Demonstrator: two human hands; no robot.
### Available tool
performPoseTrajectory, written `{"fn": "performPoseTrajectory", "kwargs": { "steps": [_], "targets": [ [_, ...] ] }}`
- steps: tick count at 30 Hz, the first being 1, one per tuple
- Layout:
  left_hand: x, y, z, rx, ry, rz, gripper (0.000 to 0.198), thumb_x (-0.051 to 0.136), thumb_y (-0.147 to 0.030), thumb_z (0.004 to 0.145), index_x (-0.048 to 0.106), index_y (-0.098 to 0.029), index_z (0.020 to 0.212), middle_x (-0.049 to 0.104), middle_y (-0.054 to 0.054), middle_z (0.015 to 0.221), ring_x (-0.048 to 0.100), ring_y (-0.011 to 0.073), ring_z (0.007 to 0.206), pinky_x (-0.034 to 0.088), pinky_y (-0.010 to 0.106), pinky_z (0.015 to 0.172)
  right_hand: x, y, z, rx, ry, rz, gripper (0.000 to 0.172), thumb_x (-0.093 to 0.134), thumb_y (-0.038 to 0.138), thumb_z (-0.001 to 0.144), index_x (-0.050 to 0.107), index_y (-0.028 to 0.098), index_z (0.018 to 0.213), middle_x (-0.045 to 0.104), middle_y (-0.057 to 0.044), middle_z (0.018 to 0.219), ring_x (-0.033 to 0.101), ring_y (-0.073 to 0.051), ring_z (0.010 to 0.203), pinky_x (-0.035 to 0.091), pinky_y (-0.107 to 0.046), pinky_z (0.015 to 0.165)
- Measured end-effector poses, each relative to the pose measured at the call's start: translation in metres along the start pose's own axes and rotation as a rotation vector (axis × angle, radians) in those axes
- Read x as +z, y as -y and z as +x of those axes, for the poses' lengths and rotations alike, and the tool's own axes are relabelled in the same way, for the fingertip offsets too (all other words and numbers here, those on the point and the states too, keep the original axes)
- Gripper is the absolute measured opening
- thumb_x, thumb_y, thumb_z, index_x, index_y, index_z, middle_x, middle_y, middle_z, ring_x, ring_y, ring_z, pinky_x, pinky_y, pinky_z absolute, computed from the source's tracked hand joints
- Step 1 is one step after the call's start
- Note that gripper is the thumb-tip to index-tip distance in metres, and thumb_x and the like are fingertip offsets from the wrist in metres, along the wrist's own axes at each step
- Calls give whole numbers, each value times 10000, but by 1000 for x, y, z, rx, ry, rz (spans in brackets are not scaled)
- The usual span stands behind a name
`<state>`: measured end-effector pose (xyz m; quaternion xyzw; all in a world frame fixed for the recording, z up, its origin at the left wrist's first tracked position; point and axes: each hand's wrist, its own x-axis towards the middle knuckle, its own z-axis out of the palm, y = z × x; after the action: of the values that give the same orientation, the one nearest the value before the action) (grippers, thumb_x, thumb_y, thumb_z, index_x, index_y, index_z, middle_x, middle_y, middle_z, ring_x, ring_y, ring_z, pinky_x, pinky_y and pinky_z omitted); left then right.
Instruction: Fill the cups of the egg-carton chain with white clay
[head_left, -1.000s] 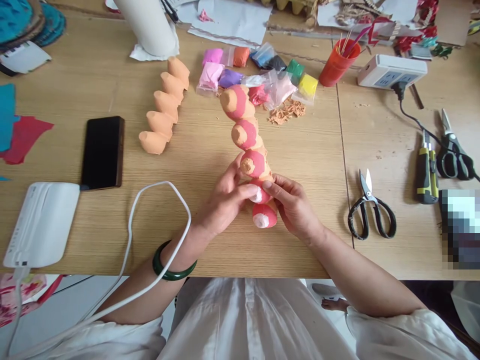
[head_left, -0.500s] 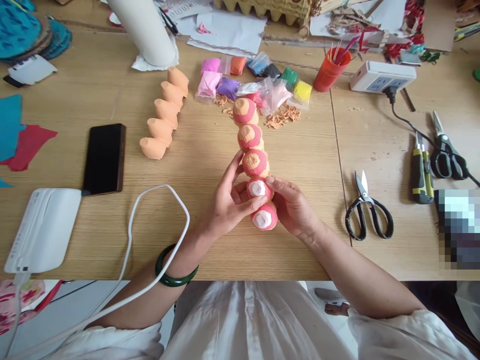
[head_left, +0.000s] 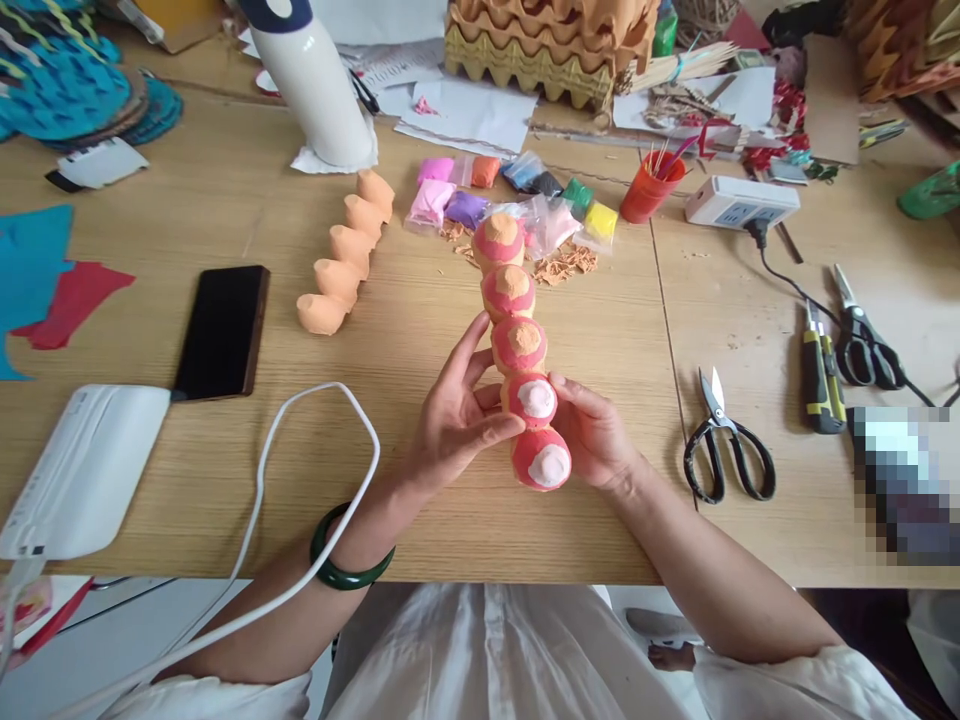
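Between both hands I hold a strip of egg-carton cups (head_left: 520, 342), raised over the table. Its rounded bumps have pink-red clay around them; the two nearest me carry white patches on top, while the farther ones show bare orange tips. My left hand (head_left: 459, 420) grips the strip from the left, thumb against the near bumps and fingers partly behind it. On the other side, my right hand (head_left: 596, 430) pinches the edge by the white-topped bumps, its lower fingers hidden underneath. A second, plain orange egg-carton strip (head_left: 349, 250) lies to the left.
Clay packets (head_left: 466, 208) and orange scraps (head_left: 562, 265) lie beyond the strip. Black-handled scissors (head_left: 724, 440), a utility knife (head_left: 823, 380) and a power strip (head_left: 742, 203) are at right. A phone (head_left: 221, 330) and a looping white cable (head_left: 262, 440) occupy the left.
The view has tilted up, so more of the table's far side shows. The held strip's bumps are turned slightly differently; both hands keep their hold.
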<state>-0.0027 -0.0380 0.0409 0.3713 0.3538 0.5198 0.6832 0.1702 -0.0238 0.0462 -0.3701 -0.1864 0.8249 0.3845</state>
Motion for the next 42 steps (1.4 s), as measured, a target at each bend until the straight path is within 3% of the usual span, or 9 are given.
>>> {"fn": "performPoseTrajectory", "kwargs": {
  "steps": [5, 9, 13, 17, 23, 29, 36, 39, 42],
  "targets": [
    [-2, 2, -3, -13, -28, 3, 859, 923, -242, 828, 554, -530, 1548, 684, -14, 1499, 786, 168, 991, 663, 283, 870, -2, -2, 0, 4, 1, 28, 405, 959, 505, 667, 776, 203, 865, 749, -22, 811, 642, -198, 774, 522, -335, 781],
    [-3, 4, -2, 0, -9, -11, 829, 903, -352, 858, 530, -484, 1587, 677, 27, 1510, 785, 204, 1034, 664, 302, 868, -3, -1, -1, -18, 3, -3, 370, 943, 477, 675, 771, 211, 867, 743, -16, 808, 629, -192, 732, 516, -335, 743],
    [-2, 3, -1, -17, -21, -20, 839, 913, -322, 847, 542, -480, 1583, 712, 14, 1458, 776, 204, 1051, 657, 286, 861, -2, 0, -1, -48, 12, -46, 369, 948, 476, 669, 755, 206, 830, 712, -8, 769, 589, -172, 675, 487, -316, 682],
    [0, 0, 0, -12, -22, -71, 713, 863, -342, 902, 586, -462, 1547, 725, -1, 1451, 747, 201, 1179, 638, 265, 906, -1, 1, -1, -76, 46, -93, 381, 965, 503, 678, 767, 201, 800, 696, -5, 744, 574, -162, 670, 476, -298, 673],
    [2, -3, 3, -39, -40, -89, 731, 825, -257, 899, 555, -416, 1560, 689, 13, 1525, 673, 210, 1363, 597, 282, 1012, -3, -1, 0, -124, 38, -183, 366, 956, 505, 750, 791, 194, 850, 725, -13, 777, 619, -163, 721, 502, -291, 725],
    [3, -4, 6, -114, -107, -75, 745, 796, -225, 847, 569, -400, 1534, 743, -3, 1384, 730, 161, 1096, 600, 269, 906, -1, -1, 2, -139, 35, -308, 423, 924, 583, 787, 744, 202, 818, 694, 0, 751, 599, -158, 717, 498, -292, 721],
    [3, -1, 12, -204, -194, -69, 555, 812, -270, 820, 695, -218, 1360, 774, 39, 1155, 704, 174, 994, 590, 251, 808, -12, 10, 5, -276, -88, -844, 674, 675, 814, 905, 536, 228, 603, 511, 29, 539, 478, -133, 510, 360, -315, 532],
    [1, 2, 13, -243, -146, 21, 409, 779, -272, 842, 746, -203, 1244, 790, 47, 1112, 708, 183, 988, 585, 277, 833, -19, 14, 7, -354, -137, -952, 651, 688, 735, 934, 555, 219, 559, 447, 37, 506, 377, -115, 508, 283, -318, 517],
    [-5, 10, 13, -197, -174, 141, 466, 815, -260, 835, 723, -214, 1289, 797, 62, 1217, 718, 221, 1138, 571, 322, 972, -21, 18, 10, -464, -258, -899, 389, 770, 504, 894, 682, 201, 667, 509, 39, 556, 392, -117, 548, 302, -299, 523]
  ]
}}
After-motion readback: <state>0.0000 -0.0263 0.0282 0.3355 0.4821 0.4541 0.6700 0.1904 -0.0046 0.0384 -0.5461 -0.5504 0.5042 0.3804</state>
